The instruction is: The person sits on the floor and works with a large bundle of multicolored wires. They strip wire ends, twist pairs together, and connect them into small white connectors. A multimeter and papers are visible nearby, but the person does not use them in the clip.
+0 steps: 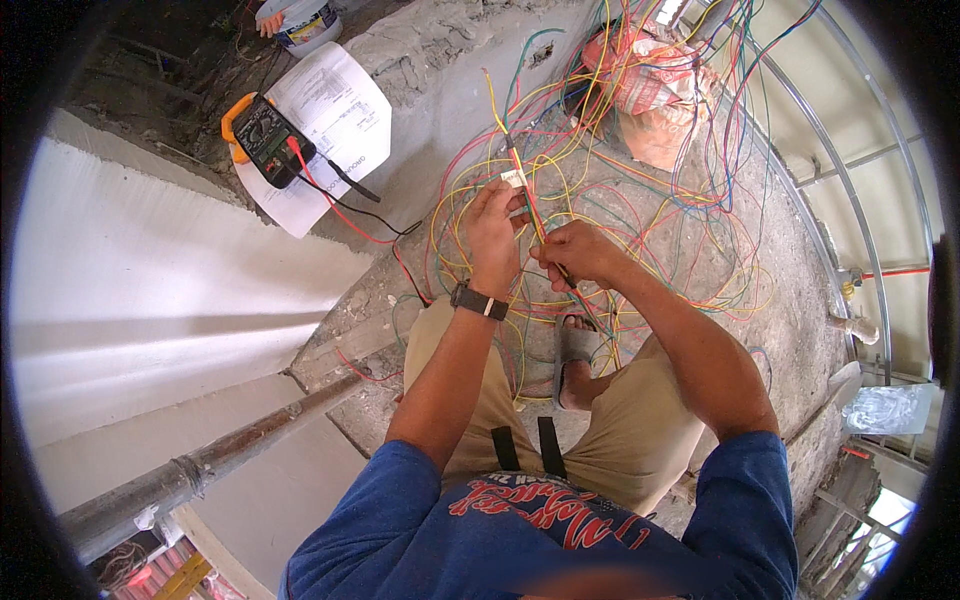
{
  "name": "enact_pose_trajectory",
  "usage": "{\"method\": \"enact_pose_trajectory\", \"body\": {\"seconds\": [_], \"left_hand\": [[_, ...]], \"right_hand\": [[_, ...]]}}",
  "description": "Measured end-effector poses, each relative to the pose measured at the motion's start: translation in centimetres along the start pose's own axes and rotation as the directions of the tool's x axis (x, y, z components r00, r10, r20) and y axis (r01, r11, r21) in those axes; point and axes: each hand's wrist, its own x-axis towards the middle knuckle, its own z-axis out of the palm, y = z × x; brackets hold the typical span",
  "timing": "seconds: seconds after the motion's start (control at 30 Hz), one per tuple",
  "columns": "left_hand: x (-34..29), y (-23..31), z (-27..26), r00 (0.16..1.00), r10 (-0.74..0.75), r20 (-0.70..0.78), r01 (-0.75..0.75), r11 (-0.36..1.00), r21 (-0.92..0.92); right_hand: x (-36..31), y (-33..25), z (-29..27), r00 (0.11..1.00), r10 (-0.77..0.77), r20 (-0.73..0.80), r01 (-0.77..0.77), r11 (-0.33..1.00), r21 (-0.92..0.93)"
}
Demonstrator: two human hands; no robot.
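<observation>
My left hand [492, 225] is closed on a bundle of coloured wires [531, 200], red, yellow and green. A small white tag [513, 178] with marks on it sits on the bundle at my left fingertips. Lower along the same bundle, my right hand [583, 252] pinches it with thumb and fingers, close to a dark section. Past my left hand, the yellow and green wire ends fan apart. Loose loops of wire [640, 270] spread over the concrete floor around and beyond both hands.
At the far left, a multimeter [268, 142] with orange edging lies on printed sheets [345, 100], its red and black leads trailing toward me. A crumpled sack [655, 95] stands at the far right amid wires. A metal pipe [220, 460] crosses the lower left; curved metal framing [815, 130] lines the right.
</observation>
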Motion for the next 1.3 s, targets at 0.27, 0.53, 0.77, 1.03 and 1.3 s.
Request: {"method": "enact_pose_trajectory", "body": {"seconds": [0.27,0.53,0.77,1.03,1.3], "left_hand": [[-0.05,-0.46,0.06,1.000,0.010,-0.012,-0.010,1.000,0.025],[-0.27,-0.38,0.26,1.000,0.009,0.014,-0.009,0.999,0.054],[-0.15,-0.51,0.03,1.000,0.003,0.005,-0.003,0.998,0.062],[-0.21,-0.43,-0.28,1.000,0.004,0.013,-0.004,0.999,0.044],[-0.19,-0.42,-0.18,1.000,-0.003,0.005,0.003,1.000,0.025]], "right_hand": [[-0.02,-0.03,-0.09,1.000,0.014,-0.012,-0.014,1.000,-0.023],[-0.11,0.13,-0.12,1.000,-0.001,-0.008,0.001,1.000,-0.010],[0.15,0.31,0.08,1.000,-0.010,-0.001,0.010,1.000,-0.027],[0.10,0.26,0.20,1.000,0.016,-0.013,-0.017,1.000,-0.023],[0.25,0.37,0.06,1.000,0.001,-0.008,-0.001,1.000,-0.024]]}}
